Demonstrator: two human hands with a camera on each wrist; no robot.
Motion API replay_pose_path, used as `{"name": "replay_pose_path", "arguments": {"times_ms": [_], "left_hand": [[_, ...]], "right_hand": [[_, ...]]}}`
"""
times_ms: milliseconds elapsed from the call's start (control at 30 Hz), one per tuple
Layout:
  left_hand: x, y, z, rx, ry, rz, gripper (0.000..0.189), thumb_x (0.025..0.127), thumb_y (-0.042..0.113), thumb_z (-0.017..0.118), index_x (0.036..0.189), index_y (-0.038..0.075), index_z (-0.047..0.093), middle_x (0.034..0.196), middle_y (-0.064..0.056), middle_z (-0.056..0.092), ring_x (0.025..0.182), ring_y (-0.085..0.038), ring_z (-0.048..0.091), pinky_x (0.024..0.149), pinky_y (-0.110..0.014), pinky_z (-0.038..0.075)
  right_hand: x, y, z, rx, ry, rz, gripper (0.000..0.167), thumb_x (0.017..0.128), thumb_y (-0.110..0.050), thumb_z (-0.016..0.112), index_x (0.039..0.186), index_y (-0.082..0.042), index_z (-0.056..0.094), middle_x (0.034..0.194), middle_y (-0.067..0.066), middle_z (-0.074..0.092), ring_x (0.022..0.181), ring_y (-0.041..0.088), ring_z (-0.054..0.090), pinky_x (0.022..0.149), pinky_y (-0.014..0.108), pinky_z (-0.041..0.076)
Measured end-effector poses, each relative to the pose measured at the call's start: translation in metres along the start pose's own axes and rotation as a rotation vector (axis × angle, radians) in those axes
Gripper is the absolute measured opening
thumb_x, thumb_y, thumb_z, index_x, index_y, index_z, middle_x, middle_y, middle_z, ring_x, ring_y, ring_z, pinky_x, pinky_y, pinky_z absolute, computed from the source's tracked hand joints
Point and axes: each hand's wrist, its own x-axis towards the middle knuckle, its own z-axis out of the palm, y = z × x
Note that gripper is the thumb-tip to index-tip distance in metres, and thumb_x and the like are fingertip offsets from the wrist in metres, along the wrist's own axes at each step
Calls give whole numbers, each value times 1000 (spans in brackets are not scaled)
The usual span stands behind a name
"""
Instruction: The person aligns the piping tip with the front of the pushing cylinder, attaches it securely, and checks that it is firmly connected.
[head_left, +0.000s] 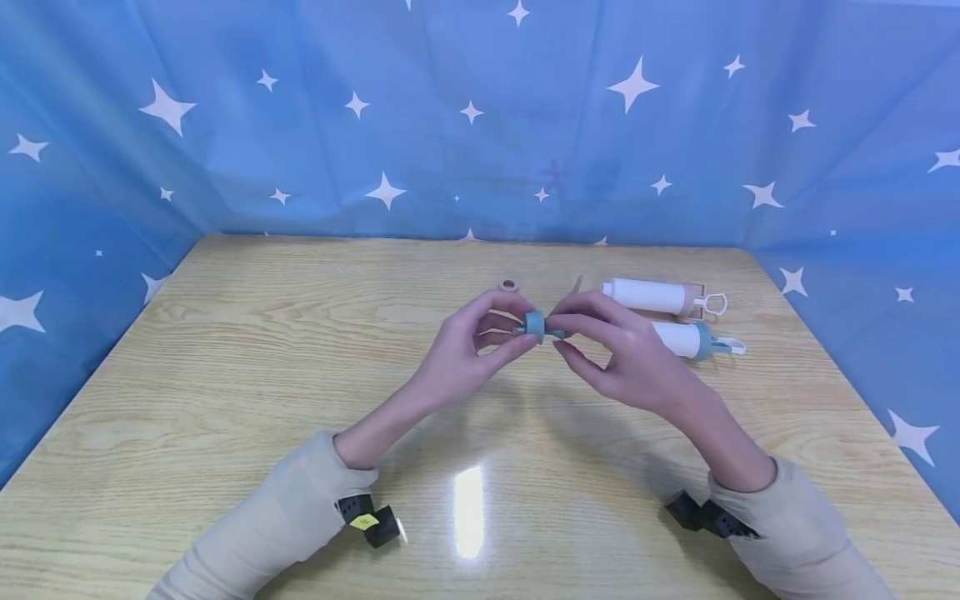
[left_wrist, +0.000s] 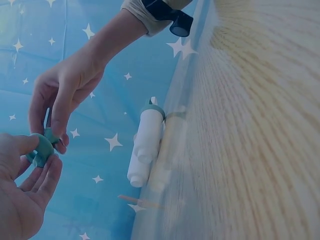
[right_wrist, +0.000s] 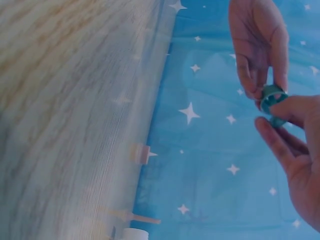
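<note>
Above the middle of the table, my left hand [head_left: 465,346] grips a small teal ring-shaped collar [head_left: 534,323] between thumb and fingers. Narrow tabs stick out from either side of the collar. My right hand [head_left: 622,350] pinches the tab on the right with its thumb and fingertips. From the left wrist view, the collar [left_wrist: 42,149] shows a wide round flange, with fingers of both hands around it. In the right wrist view, the right thumb lies over the open side of the collar [right_wrist: 272,97].
Two white cylinders lie behind the right hand: one has a pinkish-brown collar [head_left: 687,300] and looped handle, the other a teal collar [head_left: 703,342] and handle. A small pinkish-brown ring [head_left: 508,285] and a thin brown stick [head_left: 577,284] are farther back. A starry blue curtain [head_left: 465,150] surrounds the table [head_left: 300,350].
</note>
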Motion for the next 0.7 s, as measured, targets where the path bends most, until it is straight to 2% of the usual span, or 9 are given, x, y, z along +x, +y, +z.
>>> {"name": "replay_pose_path", "arguments": {"times_ms": [133,233,400,700], "left_hand": [[0,0,0,-2,3,-3,30,94,-2,69,123,2,60,117,-9,62,104,-20,68,93,-35,58],[0,-1,0,1,4,-1,30,94,-2,70,122,1,60,116,-9,63,103,-19,68,92,-35,59],[1,-2,0,-7,2,9,30,93,-2,70,121,1,60,115,-9,64,101,-20,69,91,-36,59],[1,0,0,-29,3,-5,30,93,-4,69,122,0,59,115,-10,63,102,-21,69,91,-36,59]], "right_hand": [[1,0,1,33,8,11,23,100,-18,59,111,-3,72,110,10,65,93,20,65,85,15,51],[1,-1,1,64,1,33,20,95,-7,66,113,-1,69,110,9,65,91,18,67,86,16,53],[2,-2,0,101,-16,46,35,82,9,74,115,1,65,110,7,67,90,16,70,85,18,56],[4,-3,1,149,21,17,36,80,12,75,113,0,68,107,8,69,87,16,70,80,20,58]]}}
